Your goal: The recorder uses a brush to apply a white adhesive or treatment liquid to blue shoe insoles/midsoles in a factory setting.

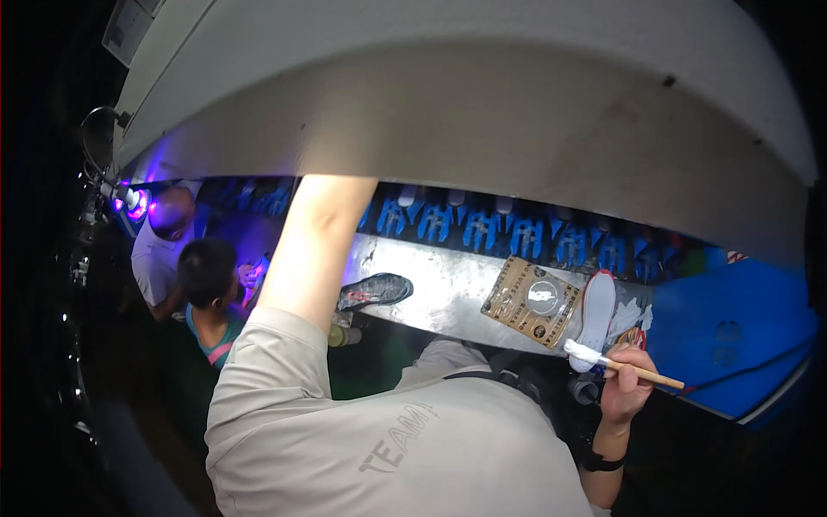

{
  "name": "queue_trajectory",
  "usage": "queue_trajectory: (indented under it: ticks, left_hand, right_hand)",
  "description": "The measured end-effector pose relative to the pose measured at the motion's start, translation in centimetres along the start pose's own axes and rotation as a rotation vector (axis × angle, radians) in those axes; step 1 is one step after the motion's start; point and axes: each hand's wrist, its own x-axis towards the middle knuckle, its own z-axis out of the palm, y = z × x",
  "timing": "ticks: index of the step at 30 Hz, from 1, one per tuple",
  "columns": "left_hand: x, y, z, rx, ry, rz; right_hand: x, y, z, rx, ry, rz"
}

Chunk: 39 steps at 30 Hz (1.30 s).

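Observation:
My right hand (626, 389) is closed around the wooden handle of a brush (646, 371), whose bristle end is coated in white. Just beyond the brush, a shoe sole (598, 312), white with a red edge, lies on the metal ledge (448, 306). Beside it is a brown cardboard sheet (508, 303) bearing a round dish (543, 297) with something white in it. My left forearm (314, 237) reaches up and forward, and its hand is hidden at the pale overhanging cover (517, 121). Left of centre on the ledge rests a dark shoe sole (376, 291).
Behind the ledge runs a row of blue clamp-like holders (480, 227). A blue panel (724, 336) stands at the right, with crumpled white material (629, 317) near it. Two other people (207, 271) are at the left, beside a purple-glowing lamp (133, 202).

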Motion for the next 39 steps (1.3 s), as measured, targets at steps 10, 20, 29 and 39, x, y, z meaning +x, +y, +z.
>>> queue_trajectory:
  ticks: [10,20,29,39]
  left_hand:
    - [3.7,-0.4,0.8,0.761,-0.079,0.277]
    - [-3.4,0.5,0.3,1.603,0.083,0.286]
    - [-8.3,-4.8,-2.8,0.158,0.207,-0.306]
    - [-10.4,-6.9,-0.1,-1.032,-0.104,-0.388]
  right_hand:
    - [1.5,1.3,1.0,-0.38,0.007,0.118]
    - [2.0,3.8,2.4,-0.16,-0.061,0.097]
    - [2.8,13.9,0.5,-0.206,0.049,0.545]
    - [1.8,22.7,-1.2,-0.887,-0.203,0.478]
